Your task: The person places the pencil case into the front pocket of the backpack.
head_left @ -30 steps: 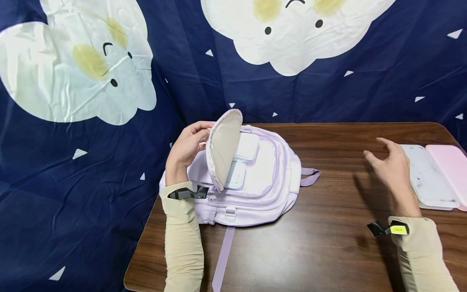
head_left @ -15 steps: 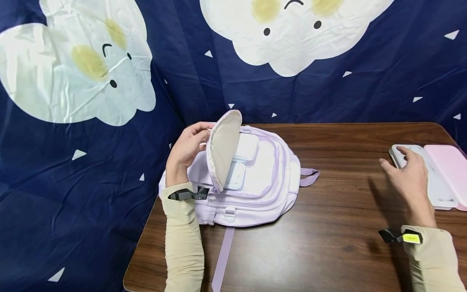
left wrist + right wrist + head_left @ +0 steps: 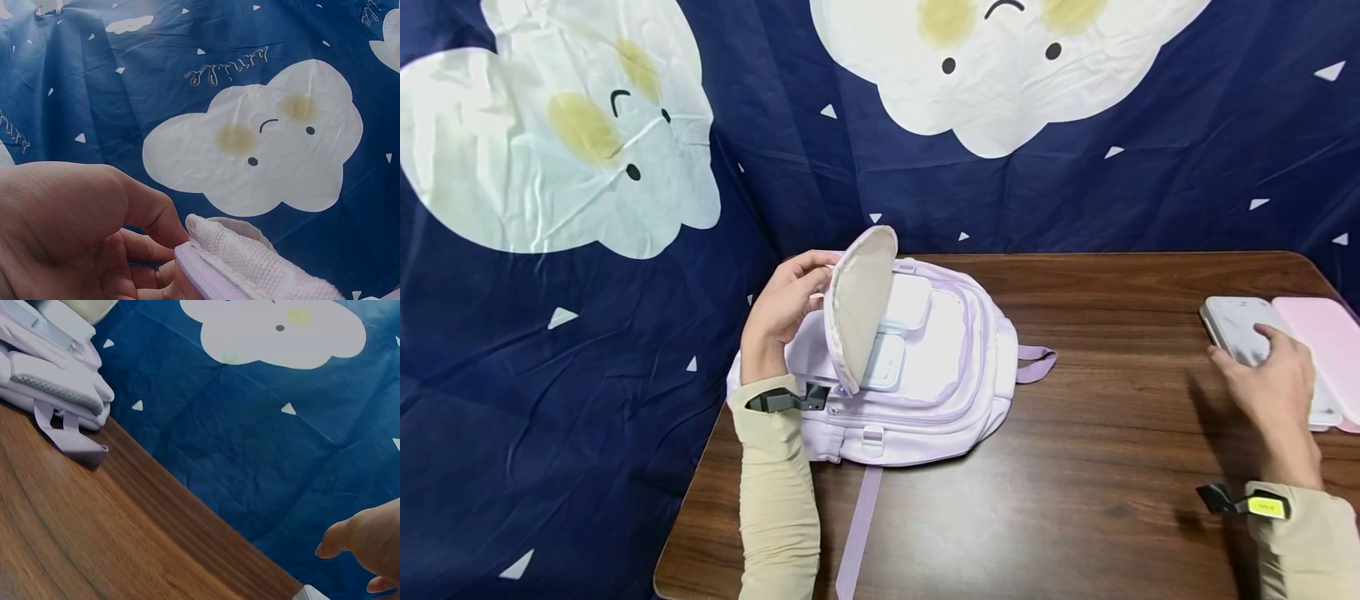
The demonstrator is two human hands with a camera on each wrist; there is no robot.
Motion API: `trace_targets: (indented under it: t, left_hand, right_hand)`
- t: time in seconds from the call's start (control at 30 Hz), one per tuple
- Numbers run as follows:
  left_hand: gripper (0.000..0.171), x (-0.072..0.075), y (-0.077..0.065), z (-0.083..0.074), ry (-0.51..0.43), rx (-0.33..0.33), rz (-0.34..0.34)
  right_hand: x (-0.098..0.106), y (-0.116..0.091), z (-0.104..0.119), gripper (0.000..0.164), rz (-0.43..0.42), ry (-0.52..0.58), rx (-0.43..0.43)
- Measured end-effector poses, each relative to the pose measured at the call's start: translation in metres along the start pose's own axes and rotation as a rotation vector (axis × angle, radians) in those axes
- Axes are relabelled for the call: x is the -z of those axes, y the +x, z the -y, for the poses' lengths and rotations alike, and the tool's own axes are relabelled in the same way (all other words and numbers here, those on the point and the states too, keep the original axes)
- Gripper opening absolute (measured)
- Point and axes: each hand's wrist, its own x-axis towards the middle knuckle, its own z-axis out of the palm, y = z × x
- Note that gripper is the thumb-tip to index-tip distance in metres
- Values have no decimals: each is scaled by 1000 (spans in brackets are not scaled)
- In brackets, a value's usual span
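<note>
A pale lilac backpack (image 3: 985,421) lies on the table at centre left, its front pocket unzipped. My left hand (image 3: 775,312) pinches the edge of the pocket flap (image 3: 863,304) and holds it raised; thumb and fingers meet at the flap's edge (image 3: 215,275) in the left wrist view. Inside the pocket show a small white box (image 3: 910,300) and a pale blue case (image 3: 886,362), both partly behind the flap. At the far right, my right hand (image 3: 1277,387), thumb and fingers spread, overlaps a flat grey-white marbled case (image 3: 1236,317).
A pink flat case (image 3: 1318,333) lies right beside the marbled one. From the backpack a lilac loop (image 3: 1037,364) points right, and a strap (image 3: 859,529) runs toward the table's front edge. Behind the table (image 3: 1075,500) hangs a dark blue cloth (image 3: 760,125) with clouds.
My right hand has moved right and slightly nearer, from left of the marbled case to over it, uncovering the case's far end. The left hand keeps the flap raised as before.
</note>
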Motion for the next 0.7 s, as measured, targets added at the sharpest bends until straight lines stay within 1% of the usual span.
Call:
trace_targets:
  t: [0.17, 0.43, 0.7]
  left_hand:
    - [21, 0, 0, 0, 0, 3, 0]
    - [20, 0, 0, 0, -4, -1, 1]
    - [22, 0, 1, 0, -4, 2, 0]
  right_hand:
    - [5, -1, -10, 72, 21, -25, -42]
    - [11, -5, -22, 80, 70, -82, -151]
    - [17, -6, -36, 88, 156, -139, -209]
